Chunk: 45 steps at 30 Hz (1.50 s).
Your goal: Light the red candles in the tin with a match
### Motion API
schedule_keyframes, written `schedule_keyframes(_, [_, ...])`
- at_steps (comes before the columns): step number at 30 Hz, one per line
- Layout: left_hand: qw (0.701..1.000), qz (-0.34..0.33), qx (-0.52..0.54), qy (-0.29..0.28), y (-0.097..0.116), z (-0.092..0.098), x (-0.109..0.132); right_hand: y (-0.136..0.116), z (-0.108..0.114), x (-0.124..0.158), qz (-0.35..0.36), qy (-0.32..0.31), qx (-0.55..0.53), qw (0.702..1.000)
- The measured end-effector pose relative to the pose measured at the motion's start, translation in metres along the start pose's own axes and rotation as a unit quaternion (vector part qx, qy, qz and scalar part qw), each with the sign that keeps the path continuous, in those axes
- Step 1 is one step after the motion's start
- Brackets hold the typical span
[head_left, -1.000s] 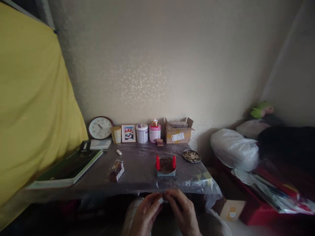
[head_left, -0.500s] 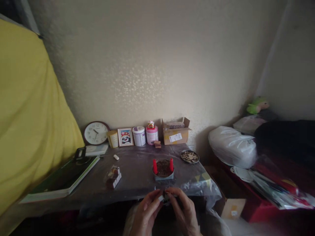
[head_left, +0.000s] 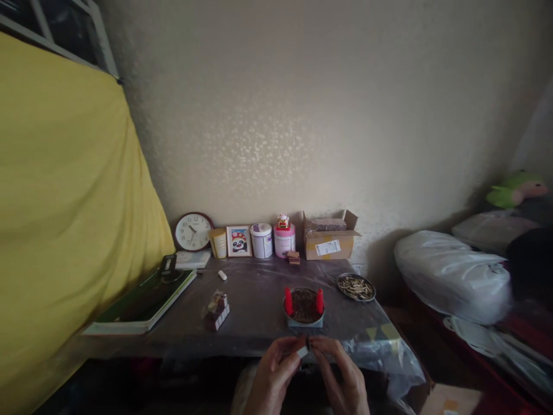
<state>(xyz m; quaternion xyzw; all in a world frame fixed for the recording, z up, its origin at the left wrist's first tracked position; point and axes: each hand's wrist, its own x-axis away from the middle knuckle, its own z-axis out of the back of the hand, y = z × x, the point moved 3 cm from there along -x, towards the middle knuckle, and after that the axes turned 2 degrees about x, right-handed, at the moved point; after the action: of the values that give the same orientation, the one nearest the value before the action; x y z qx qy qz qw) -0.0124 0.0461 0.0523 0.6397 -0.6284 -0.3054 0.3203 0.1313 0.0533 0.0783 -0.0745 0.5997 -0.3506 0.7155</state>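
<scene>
Just off the table's front edge, my left hand point(head_left: 279, 369) grips a small matchbox point(head_left: 303, 350) with a whitish side. My right hand point(head_left: 339, 366) is closed in a pinch at the box's right end, by a dark spot; what its fingertips hold is too small to make out. Beyond my hands stands a round bowl of dark, soil-like filling point(head_left: 305, 305) on a light blue base, with a red candle point(head_left: 288, 301) at its left side and another red candle point(head_left: 319, 301) at its right. A plate of loose matchsticks point(head_left: 356, 287) lies farther right.
Left of the bowl is a partly wrapped stack of matchboxes point(head_left: 219, 313). A large green book point(head_left: 144, 302) lies at the left, with a small white object point(head_left: 222, 275) near it. Clock point(head_left: 193, 231), picture frame point(head_left: 239, 241), tins point(head_left: 261, 241) and carton point(head_left: 330, 245) line the wall.
The view has turned left, so everything on the table sits farther right. My hands stay together at the matchbox, whose whitish side shows more now.
</scene>
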Motion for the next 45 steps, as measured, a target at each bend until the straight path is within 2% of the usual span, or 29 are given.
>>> schedule_keyframes(9, [1.0,0.011,-0.01,0.013,0.001,-0.003,-0.005,0.01,-0.003,-0.002,0.021,0.02,0.027,0.999])
schedule_keyframes(14, [0.999,0.011,0.003,0.034,0.002,-0.001,-0.011,0.014,-0.006,-0.004,0.019,0.01,0.035,0.999])
schedule_keyframes(18, [1.0,0.002,-0.01,0.028,0.003,-0.001,-0.014,0.016,-0.007,-0.005,0.024,0.033,0.034,0.999])
schedule_keyframes(22, [1.0,0.002,-0.017,0.016,0.007,-0.007,-0.012,0.019,-0.011,-0.008,0.035,0.01,0.045,0.998])
schedule_keyframes(27, [0.999,0.013,-0.008,0.029,0.006,-0.008,-0.017,0.012,0.004,-0.015,0.014,0.045,0.044,0.998])
schedule_keyframes(30, [0.999,0.022,-0.008,0.043,0.001,-0.006,-0.023,0.003,0.01,-0.016,0.03,0.063,0.019,0.997])
schedule_keyframes(32, [0.999,0.016,-0.005,0.031,0.001,-0.009,-0.025,0.008,0.004,-0.013,0.057,0.035,0.024,0.997])
schedule_keyframes(34, [1.0,0.007,-0.008,0.013,0.003,-0.011,-0.024,0.025,-0.008,-0.007,0.069,-0.018,0.062,0.996])
schedule_keyframes(35, [1.0,0.003,-0.014,0.009,0.005,-0.012,-0.024,0.038,-0.012,-0.004,0.055,-0.022,0.091,0.994])
schedule_keyframes(39, [0.999,0.016,-0.044,0.022,0.006,-0.005,-0.02,0.083,-0.01,0.005,-0.086,0.06,0.138,0.985])
schedule_keyframes(41, [0.998,0.028,-0.042,0.036,0.003,0.002,-0.02,0.09,-0.003,0.004,-0.13,0.085,0.115,0.981])
schedule_keyframes(45, [0.997,0.048,-0.025,0.056,-0.001,0.014,-0.019,0.088,0.009,-0.007,-0.177,0.132,0.052,0.974])
